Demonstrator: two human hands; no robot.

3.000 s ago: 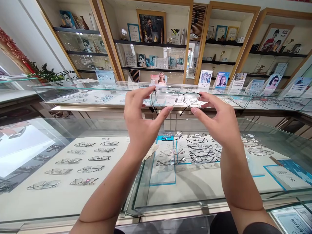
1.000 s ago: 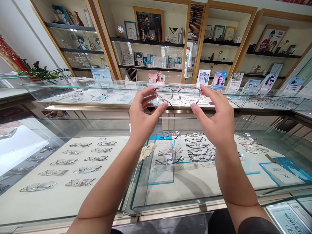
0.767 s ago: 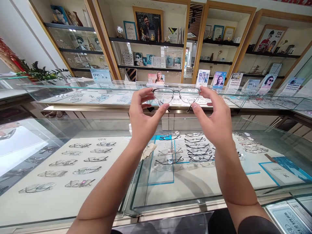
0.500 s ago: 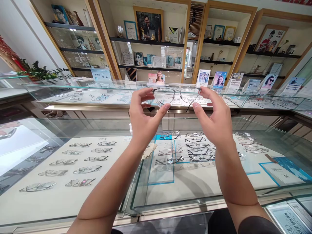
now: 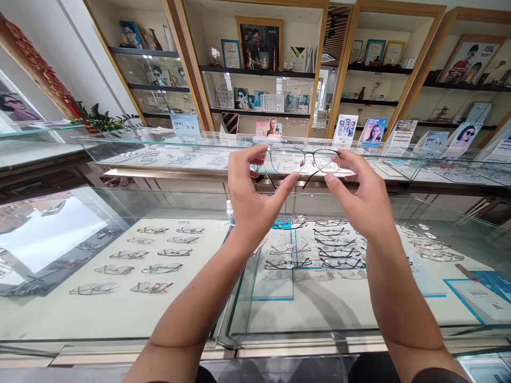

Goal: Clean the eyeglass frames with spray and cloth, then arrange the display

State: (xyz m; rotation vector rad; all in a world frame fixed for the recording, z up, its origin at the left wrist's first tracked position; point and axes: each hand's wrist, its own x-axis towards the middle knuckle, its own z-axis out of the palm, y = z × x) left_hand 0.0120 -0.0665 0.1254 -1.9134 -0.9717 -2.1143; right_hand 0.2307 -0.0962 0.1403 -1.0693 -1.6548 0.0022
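Aloft, left hand [image 5: 253, 189] and right hand [image 5: 364, 198] clamp fingertips [image 5: 294, 177] on one eyeglass frame [image 5: 308, 153], one "HOYA" poster [image 5: 261, 40] beyond them.

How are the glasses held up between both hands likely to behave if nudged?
The glasses are probably light for their size, given the thin rims. That slimness also suggests they could bend under a hard push. The narrow legs show below the rims and may swing if bumped.

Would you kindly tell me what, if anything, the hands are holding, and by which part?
Glasses, held by the outer ends of the frame front: the left hand at one end, the right hand at the other.
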